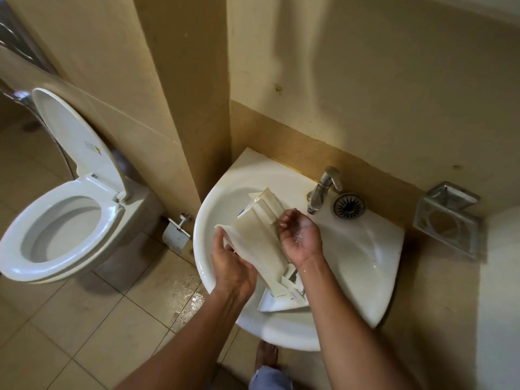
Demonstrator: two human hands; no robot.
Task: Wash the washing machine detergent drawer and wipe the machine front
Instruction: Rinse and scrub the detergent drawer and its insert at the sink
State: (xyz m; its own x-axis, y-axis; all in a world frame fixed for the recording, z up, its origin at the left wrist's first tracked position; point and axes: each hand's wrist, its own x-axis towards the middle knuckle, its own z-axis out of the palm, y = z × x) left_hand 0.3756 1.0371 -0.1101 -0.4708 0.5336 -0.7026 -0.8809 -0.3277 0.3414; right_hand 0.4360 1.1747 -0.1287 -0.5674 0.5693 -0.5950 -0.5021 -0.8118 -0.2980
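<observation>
Foot [266, 358] is standing bare on the tiles below the basin [365, 277]; left hand [233, 266] is gripping the detergent drawer [261, 237] by its left edge, fingers curled round it; drawer is lying tilted over the basin bowl; right hand [299, 235] is resting at its right side, palm up, wet, loosely cupped, holding nothing; tap [323, 190] is standing just behind
</observation>
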